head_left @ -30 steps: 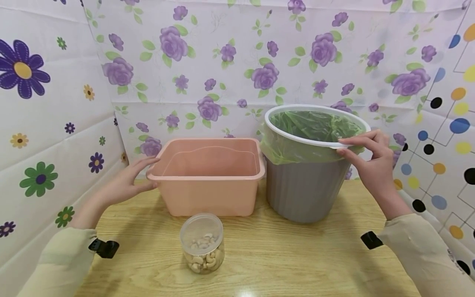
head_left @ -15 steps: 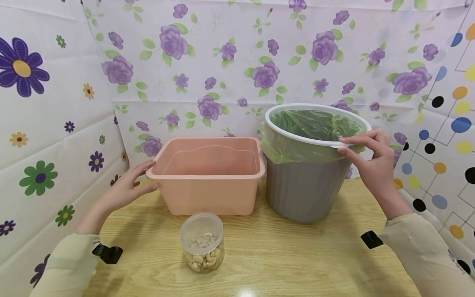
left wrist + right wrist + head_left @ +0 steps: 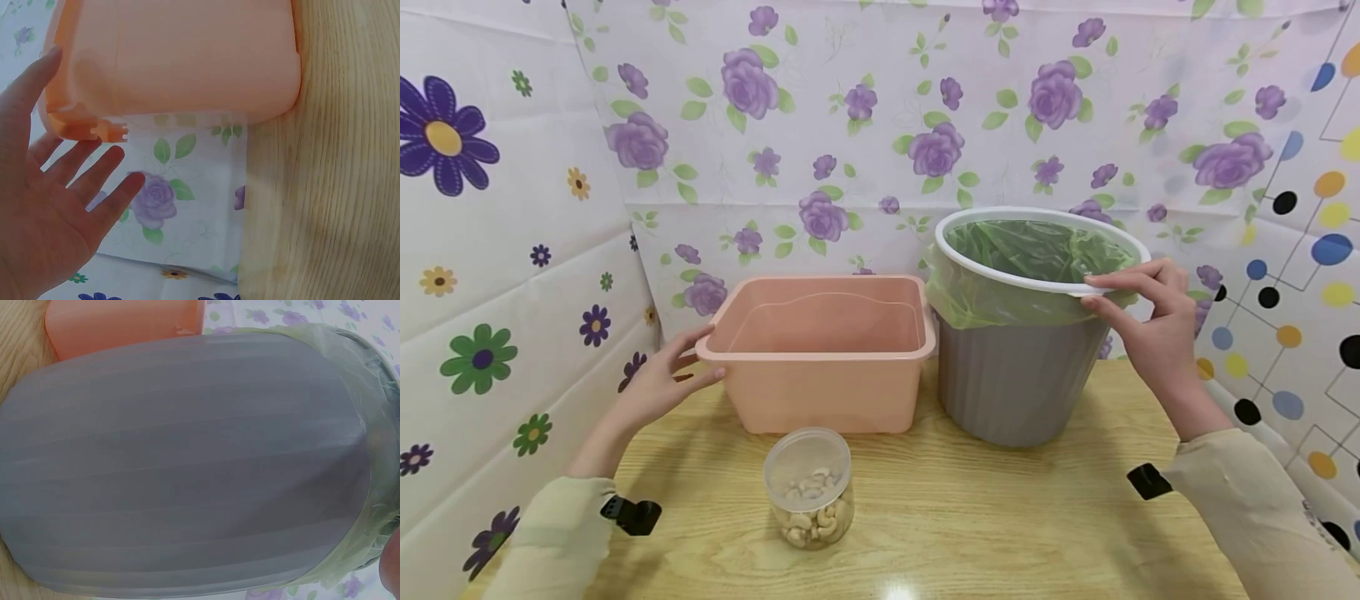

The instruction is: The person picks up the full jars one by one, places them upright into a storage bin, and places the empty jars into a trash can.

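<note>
A pink plastic tub (image 3: 820,392) stands on the wood-grain table, its open top facing up. My left hand (image 3: 662,383) is at the tub's left rim, thumb at the front corner and fingers along the side. In the left wrist view, that hand's fingers (image 3: 94,181) are spread and fairly straight beside the tub (image 3: 187,56). To the right stands a grey trash can (image 3: 1015,383) with a white rim and a green bag (image 3: 985,304) folded over it. My right hand (image 3: 1157,325) pinches this rim at the front right, thumb outside. The right wrist view shows mostly the can's ribbed wall (image 3: 187,462).
In front of the tub stands a clear lidded jar (image 3: 808,492) of cashews. Floral cloth (image 3: 850,150) hangs close behind, with patterned sheets on both sides. Bare table surface (image 3: 970,525) lies in front of the can.
My left hand has shifted slightly right and down at the tub's corner; its fingertips have come off the top of the rim to its side. My right hand keeps its place.
</note>
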Motion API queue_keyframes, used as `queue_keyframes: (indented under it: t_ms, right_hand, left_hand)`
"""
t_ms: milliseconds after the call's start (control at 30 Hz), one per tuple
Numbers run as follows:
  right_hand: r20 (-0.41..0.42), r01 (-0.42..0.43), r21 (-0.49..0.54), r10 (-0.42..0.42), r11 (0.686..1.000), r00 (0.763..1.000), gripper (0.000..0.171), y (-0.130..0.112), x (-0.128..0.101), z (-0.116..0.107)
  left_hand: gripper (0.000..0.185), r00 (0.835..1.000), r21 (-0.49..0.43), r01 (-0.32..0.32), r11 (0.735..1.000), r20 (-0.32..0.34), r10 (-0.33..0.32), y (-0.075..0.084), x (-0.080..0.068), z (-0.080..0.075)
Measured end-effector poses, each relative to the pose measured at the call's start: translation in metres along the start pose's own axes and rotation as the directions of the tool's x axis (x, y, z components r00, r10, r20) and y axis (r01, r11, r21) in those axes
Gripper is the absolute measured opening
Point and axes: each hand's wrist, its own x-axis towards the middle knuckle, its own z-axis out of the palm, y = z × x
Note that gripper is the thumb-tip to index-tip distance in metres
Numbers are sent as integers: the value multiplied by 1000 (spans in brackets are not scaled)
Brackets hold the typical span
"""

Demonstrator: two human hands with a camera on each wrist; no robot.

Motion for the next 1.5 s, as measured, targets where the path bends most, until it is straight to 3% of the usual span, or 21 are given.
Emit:
queue_keyframes:
  t_ms: [233, 400, 533, 1067, 1500]
  right_hand:
    - [0, 8, 4, -8, 1000, 1000, 24, -2, 0, 2]
    - [-10, 30, 17, -30, 999, 1000, 23, -6, -1, 2]
    - [-16, 29, 26, -29, 999, 999, 23, -9, -1, 2]
    - [-17, 44, 11, -44, 999, 999, 22, -15, -3, 2]
    - [-15, 96, -67, -97, 993, 995, 36, -28, -5, 2]
  left_hand:
    - [71, 997, -171, 58, 984, -45, -67, -4, 1, 7]
    - [70, 997, -348, 65, 935, -9, -73, -5, 4, 11]
    - [72, 996, -416, 85, 905, 16, -87, -3, 5, 11]
    - [78, 987, -531, 152, 834, 42, -153, 3, 5, 14]
    - [76, 985, -526, 161, 835, 40, -165, 2, 5, 14]
